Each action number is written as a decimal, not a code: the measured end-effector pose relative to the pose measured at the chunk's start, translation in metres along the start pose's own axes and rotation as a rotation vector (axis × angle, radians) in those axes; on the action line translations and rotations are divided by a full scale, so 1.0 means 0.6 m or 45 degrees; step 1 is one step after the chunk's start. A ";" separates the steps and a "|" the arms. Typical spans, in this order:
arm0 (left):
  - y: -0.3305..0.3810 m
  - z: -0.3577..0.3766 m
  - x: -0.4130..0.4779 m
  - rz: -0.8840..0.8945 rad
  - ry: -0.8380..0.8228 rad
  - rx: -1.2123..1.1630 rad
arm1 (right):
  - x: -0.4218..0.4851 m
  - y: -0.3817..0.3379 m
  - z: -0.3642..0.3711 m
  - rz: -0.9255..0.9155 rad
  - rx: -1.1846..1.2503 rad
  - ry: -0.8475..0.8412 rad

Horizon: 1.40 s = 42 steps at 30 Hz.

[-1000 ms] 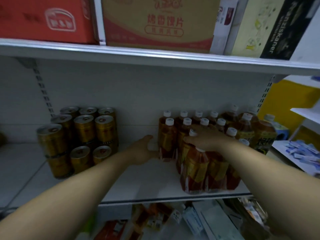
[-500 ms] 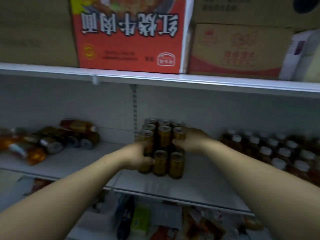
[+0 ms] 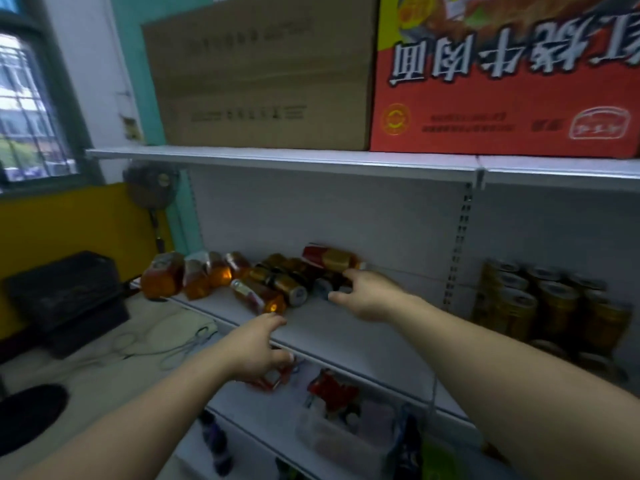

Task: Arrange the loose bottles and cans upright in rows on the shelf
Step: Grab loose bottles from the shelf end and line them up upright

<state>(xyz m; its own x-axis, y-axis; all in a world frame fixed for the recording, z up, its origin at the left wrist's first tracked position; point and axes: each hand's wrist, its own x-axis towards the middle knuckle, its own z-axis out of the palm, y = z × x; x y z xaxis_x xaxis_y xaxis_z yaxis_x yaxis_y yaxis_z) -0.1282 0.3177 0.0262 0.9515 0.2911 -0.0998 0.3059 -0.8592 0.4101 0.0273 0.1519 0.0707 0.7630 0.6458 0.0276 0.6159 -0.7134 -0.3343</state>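
Pile: loose bottles and cans (image 3: 277,282) lie on their sides at the left end of the shelf (image 3: 349,336), centre-left of the frame, heaped against the back panel (image 3: 311,209). They overlap and the picture is smeared, so we cannot count them.
Top: a red-labelled bottle (image 3: 327,259) lies across the others, its right end hidden behind our right hand (image 3: 369,295).
Front: an amber bottle (image 3: 258,296) lies nearest the shelf's front edge, with a gold can (image 3: 291,288) just beside it, one end toward us.
Right grip: the fingers are stretched wide at the pile's right end, thumb low and forefinger high beside the ends of some small cans. We see nothing held, and we cannot tell whether the fingertips touch metal.
Left grip: our left hand (image 3: 256,348) is loosely spread and holds nothing. It is over the shelf's front edge, below the amber bottle and apart from it, and it covers part of the packets (image 3: 332,389) on the level beneath.
Rows: the standing cans (image 3: 540,303) are upright at the right of the frame, past the slotted upright (image 3: 459,244). The nearest ones are dim and hard to make out.
Open room: bare shelf board runs between the pile and the standing cans, under our right wrist.
Edges: the leftmost bottle (image 3: 162,276) sits at the shelf's left end, and left of it stands a black crate (image 3: 65,292).
Overhead: the upper shelf (image 3: 294,156) bears a brown carton (image 3: 263,74) and a red carton (image 3: 502,84), the latter cut off by the top and right of the frame.
Below: the packets are too blurred to name.
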 end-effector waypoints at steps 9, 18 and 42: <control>-0.158 -0.025 0.106 -0.192 0.054 -0.087 | 0.191 -0.085 0.099 -0.106 0.021 -0.087; -0.313 -0.108 0.238 -0.438 0.185 -0.077 | 0.378 -0.169 0.185 -0.233 0.020 -0.224; -0.683 -0.219 0.464 -0.703 0.256 -0.400 | 0.439 -0.275 0.346 0.219 -0.476 -0.075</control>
<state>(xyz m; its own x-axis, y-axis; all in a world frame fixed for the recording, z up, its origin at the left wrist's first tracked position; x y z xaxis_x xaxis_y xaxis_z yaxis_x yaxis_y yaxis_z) 0.0070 0.8064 -0.0506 0.6237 0.7523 -0.2124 0.6933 -0.4069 0.5948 0.0859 0.4959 -0.0622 0.8554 0.5150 -0.0563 0.5172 -0.8551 0.0363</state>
